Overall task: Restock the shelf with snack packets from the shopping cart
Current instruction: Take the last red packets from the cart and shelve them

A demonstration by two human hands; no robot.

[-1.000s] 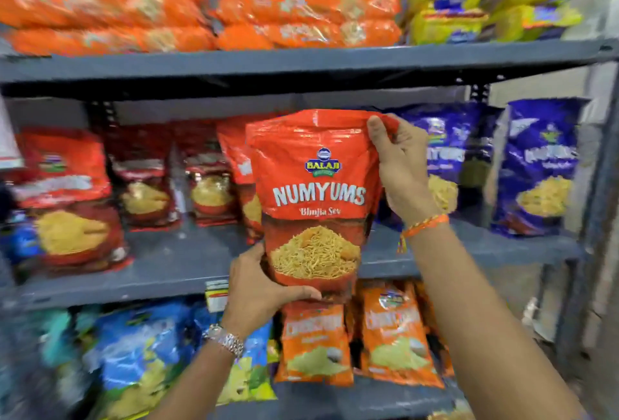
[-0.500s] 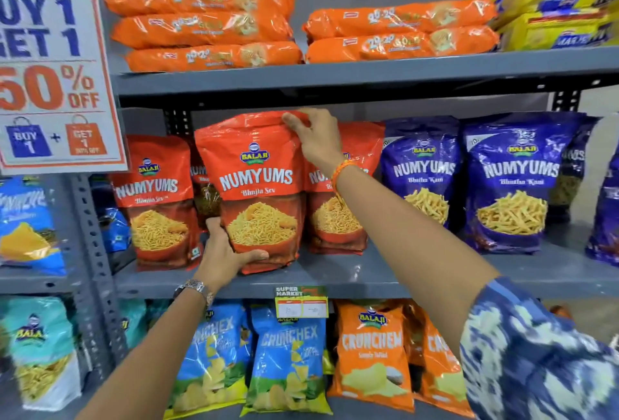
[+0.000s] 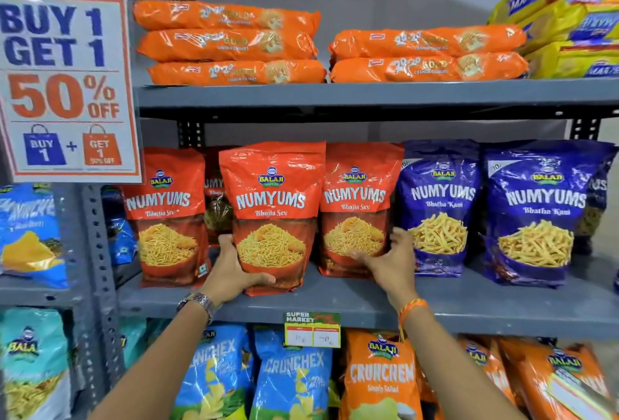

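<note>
A red Numyums Bhujia Sev packet [image 3: 272,205] stands upright at the front of the grey middle shelf [image 3: 368,302]. My left hand [image 3: 231,272] grips its lower left corner, thumb across the bottom front. My right hand [image 3: 390,260] rests with spread fingers on the lower right of the neighbouring red Numyums packet [image 3: 358,198], which stands just right of the first. Another red packet [image 3: 167,212] stands to the left. The shopping cart is out of sight.
Blue Numyums packets [image 3: 438,205] fill the shelf's right half. Orange biscuit rolls [image 3: 227,44] and yellow Marie packs [image 3: 569,34] lie on the shelf above. Crunchex bags [image 3: 291,382] hang below. A promo sign [image 3: 67,84] sticks out at upper left.
The red packet has been set down on the middle shelf. My right hand has left its top edge and dropped to the bottom of the packet beside it.
</note>
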